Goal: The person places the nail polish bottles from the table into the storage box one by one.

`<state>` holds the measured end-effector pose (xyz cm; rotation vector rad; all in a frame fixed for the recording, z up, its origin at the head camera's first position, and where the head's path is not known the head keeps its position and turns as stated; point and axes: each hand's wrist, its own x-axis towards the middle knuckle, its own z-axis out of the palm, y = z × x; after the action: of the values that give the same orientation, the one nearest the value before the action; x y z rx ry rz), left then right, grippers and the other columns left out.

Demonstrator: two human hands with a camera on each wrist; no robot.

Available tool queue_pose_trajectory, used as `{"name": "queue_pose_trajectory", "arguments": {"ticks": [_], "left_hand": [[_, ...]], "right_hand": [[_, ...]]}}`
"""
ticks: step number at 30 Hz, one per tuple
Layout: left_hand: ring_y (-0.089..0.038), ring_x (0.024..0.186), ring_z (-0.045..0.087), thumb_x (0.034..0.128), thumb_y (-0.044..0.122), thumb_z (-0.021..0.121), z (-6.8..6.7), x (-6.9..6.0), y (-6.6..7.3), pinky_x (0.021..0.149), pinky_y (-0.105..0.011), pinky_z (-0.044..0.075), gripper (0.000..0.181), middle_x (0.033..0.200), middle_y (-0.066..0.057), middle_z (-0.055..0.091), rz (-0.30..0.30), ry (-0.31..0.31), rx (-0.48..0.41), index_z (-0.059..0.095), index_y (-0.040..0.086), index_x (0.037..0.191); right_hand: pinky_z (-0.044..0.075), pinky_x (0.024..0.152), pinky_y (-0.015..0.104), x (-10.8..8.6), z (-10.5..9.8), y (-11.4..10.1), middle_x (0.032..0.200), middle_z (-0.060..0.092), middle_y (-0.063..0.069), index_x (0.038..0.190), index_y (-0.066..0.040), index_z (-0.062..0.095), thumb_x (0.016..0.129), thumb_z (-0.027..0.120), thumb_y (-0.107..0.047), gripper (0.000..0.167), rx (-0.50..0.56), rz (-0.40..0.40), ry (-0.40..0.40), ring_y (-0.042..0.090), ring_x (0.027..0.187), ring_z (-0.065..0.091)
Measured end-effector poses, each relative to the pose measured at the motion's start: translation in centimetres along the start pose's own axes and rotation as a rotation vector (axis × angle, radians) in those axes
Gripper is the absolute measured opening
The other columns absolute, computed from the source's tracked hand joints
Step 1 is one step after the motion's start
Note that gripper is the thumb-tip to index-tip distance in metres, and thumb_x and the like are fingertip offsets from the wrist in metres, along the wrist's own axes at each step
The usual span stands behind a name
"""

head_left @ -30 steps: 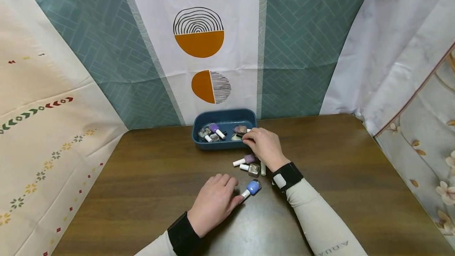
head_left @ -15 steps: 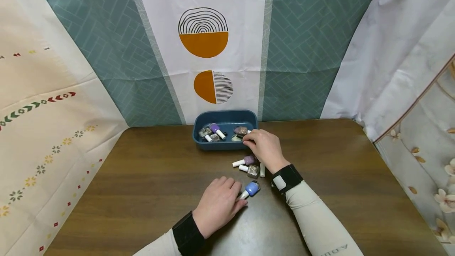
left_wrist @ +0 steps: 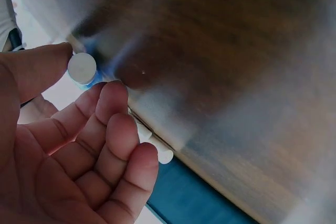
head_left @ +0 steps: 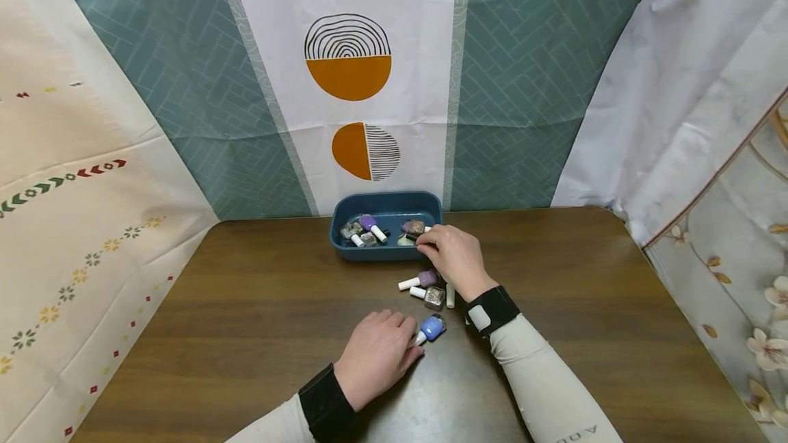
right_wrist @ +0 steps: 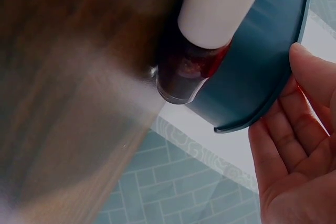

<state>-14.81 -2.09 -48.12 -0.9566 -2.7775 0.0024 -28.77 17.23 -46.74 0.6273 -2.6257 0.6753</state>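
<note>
My left hand (head_left: pixel 378 354) pinches the white cap of a blue nail polish bottle (head_left: pixel 434 327), which lies on the table. The cap's round end (left_wrist: pixel 82 68) shows between thumb and index finger in the left wrist view. At the right front corner of a dark blue plastic bin (head_left: pixel 375 254), my right hand (head_left: pixel 457 258) grips the rim; the thumb lies on one side and the fingers on the other in the right wrist view. Between the hands lie a purple nail polish (head_left: pixel 427 278) and a glittery nail polish (head_left: pixel 434 298).
Inside the bin are several bottles, including a purple one (head_left: pixel 368 222) at left and a glittery pinkish one (head_left: pixel 413 227) at right. A dark red bottle with a white cap (right_wrist: pixel 218 14) lies below my right wrist. A patterned curtain (head_left: pixel 517 87) hangs behind the table.
My left hand has moved slightly forward, bringing thumb and index finger around the blue bottle's cap. The right hand stays at the bin's corner. The head view has shifted slightly.
</note>
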Motion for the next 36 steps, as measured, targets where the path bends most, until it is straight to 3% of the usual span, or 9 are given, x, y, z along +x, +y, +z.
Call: {"name": "queue_pose_trajectory", "arguments": {"ticks": [19, 29, 36], "left_hand": [[-0.013, 0.067, 0.059, 0.0952, 0.036, 0.087, -0.34, 0.04, 0.00, 0.058, -0.028, 0.045, 0.028, 0.076, 0.006, 0.066, -0.004, -0.008, 0.032, 0.068, 0.017, 0.088], [-0.013, 0.066, 0.060, 0.0931, 0.035, 0.087, -0.31, 0.06, -0.07, 0.057, -0.029, 0.046, 0.027, 0.075, 0.006, 0.066, 0.009, -0.003, 0.047, 0.068, 0.017, 0.086], [-0.013, 0.068, 0.062, 0.0936, 0.034, 0.086, -0.50, -0.10, -0.11, 0.061, -0.030, 0.051, 0.025, 0.077, 0.005, 0.068, 0.037, 0.034, 0.049, 0.069, 0.017, 0.085]], "right_hand": [[0.059, 0.076, 0.044, -0.05, 0.05, 0.13, 0.098, 0.077, -0.004, 0.107, -0.020, 0.088, 0.100, 0.085, -0.021, 0.007, 0.000, 0.004, -0.003, 0.020, 0.094, 0.072], [0.059, 0.075, 0.044, 0.04, 0.21, 0.08, 0.098, 0.077, -0.004, 0.106, -0.020, 0.088, 0.100, 0.086, -0.021, 0.006, -0.006, -0.009, 0.006, 0.020, 0.093, 0.072], [0.059, 0.076, 0.044, 0.05, 0.17, 0.08, 0.099, 0.077, -0.004, 0.107, -0.020, 0.088, 0.101, 0.085, -0.022, 0.007, -0.008, -0.008, 0.000, 0.020, 0.095, 0.072]]}}
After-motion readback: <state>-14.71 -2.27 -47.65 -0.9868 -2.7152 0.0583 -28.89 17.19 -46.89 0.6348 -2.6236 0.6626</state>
